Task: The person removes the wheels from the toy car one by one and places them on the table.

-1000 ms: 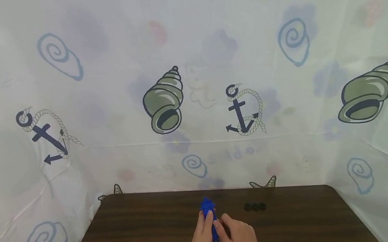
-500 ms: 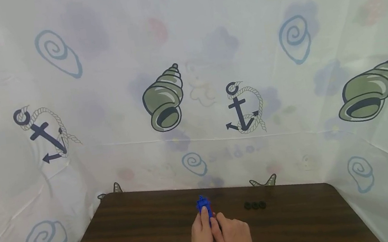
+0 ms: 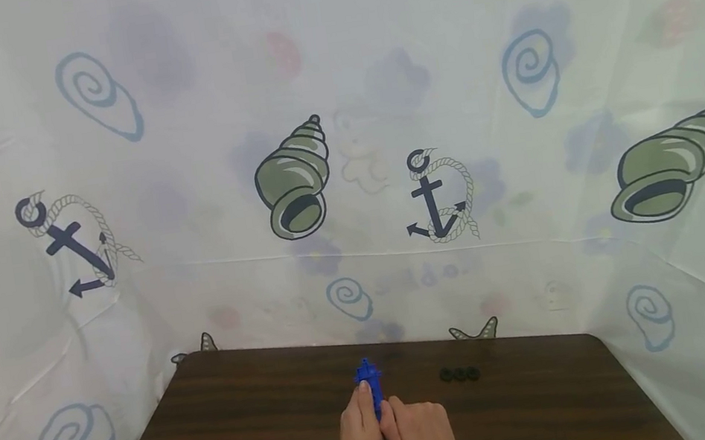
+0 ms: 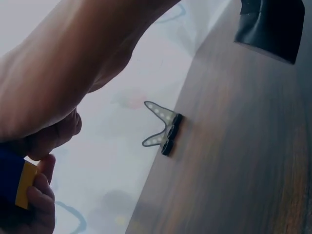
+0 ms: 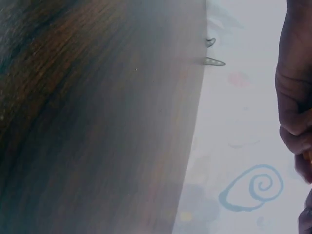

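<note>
A long blue plastic piece [image 3: 367,374] with small pegs jutting from its far end is held above the table in the head view. My left hand [image 3: 358,437] grips its left side, thumb lying along the top. My right hand [image 3: 421,432] has curled fingers against its right side, the thumb pressed close to the left hand. The near end is hidden by both hands. At the left wrist view's edge, fingers [image 4: 43,200] curl by a blue part with a yellow strip [image 4: 25,185]. A sliver of orange [image 5: 309,156] shows among fingers in the right wrist view.
Three small black wheel-like rings [image 3: 459,374] lie in a row on the dark wooden table [image 3: 251,414], right of the hands. A white sheet [image 3: 202,158] printed with shells and anchors hangs behind and at the sides. A black object [image 4: 273,29] tops the left wrist view.
Both hands have drawn closer together, and the blue piece has shifted slightly left and swung a little. More of its near end is covered by the hands. The black rings stay put.
</note>
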A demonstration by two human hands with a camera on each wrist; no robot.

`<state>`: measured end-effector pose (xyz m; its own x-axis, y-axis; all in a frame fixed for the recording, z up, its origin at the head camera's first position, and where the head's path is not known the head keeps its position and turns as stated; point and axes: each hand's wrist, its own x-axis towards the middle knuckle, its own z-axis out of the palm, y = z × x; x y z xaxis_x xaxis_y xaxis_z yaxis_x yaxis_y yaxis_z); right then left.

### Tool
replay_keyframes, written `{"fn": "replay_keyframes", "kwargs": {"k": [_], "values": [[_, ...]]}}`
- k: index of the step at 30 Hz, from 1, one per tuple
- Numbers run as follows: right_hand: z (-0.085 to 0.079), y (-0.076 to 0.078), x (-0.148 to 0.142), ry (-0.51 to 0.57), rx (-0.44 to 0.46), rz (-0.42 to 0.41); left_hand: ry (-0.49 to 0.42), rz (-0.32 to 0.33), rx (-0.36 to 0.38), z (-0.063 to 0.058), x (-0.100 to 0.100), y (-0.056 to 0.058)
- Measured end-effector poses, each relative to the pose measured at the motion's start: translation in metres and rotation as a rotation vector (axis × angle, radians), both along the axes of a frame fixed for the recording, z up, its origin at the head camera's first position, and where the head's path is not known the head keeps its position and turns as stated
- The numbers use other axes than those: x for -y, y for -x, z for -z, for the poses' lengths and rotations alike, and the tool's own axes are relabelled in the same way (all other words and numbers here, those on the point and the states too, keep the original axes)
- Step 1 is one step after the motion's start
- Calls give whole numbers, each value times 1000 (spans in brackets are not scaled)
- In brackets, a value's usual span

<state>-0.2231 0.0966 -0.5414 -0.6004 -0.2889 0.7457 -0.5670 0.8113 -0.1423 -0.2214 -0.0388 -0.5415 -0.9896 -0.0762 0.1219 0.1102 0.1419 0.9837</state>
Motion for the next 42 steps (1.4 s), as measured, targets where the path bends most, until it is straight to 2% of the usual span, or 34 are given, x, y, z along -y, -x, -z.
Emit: {"fn": "replay_keyframes", "kwargs": {"k": [2,5,9,12,17,20,23,27,30,33,36,42], "values": [[-3,-2,1,75,67,-10,-51,50,43,1,5,1],[-10,-7,2,194,231,-52,-120,114,94,3,12,3],[-17,-10,0,296,449,-106,-174,187,84,6,15,6],[-23,-11,-5,390,581,-108,-266,263,109,3,14,4],[-29,-3,-19,561,728,-128,-454,356,168,-11,13,2],[-28,5,-31,649,767,-129,-510,368,182,-16,14,4],[-21,13,-44,728,790,-129,-489,329,189,-13,15,6],[-6,21,-64,868,857,-108,-381,274,188,-6,14,9],[5,24,-80,958,911,-80,-317,267,176,-2,13,10],[15,28,-97,1017,921,-93,-272,278,167,-2,12,10],[22,31,-112,1026,925,-95,-248,297,179,-3,11,9],[29,38,-141,944,933,-38,-237,323,175,-6,12,7]]}}
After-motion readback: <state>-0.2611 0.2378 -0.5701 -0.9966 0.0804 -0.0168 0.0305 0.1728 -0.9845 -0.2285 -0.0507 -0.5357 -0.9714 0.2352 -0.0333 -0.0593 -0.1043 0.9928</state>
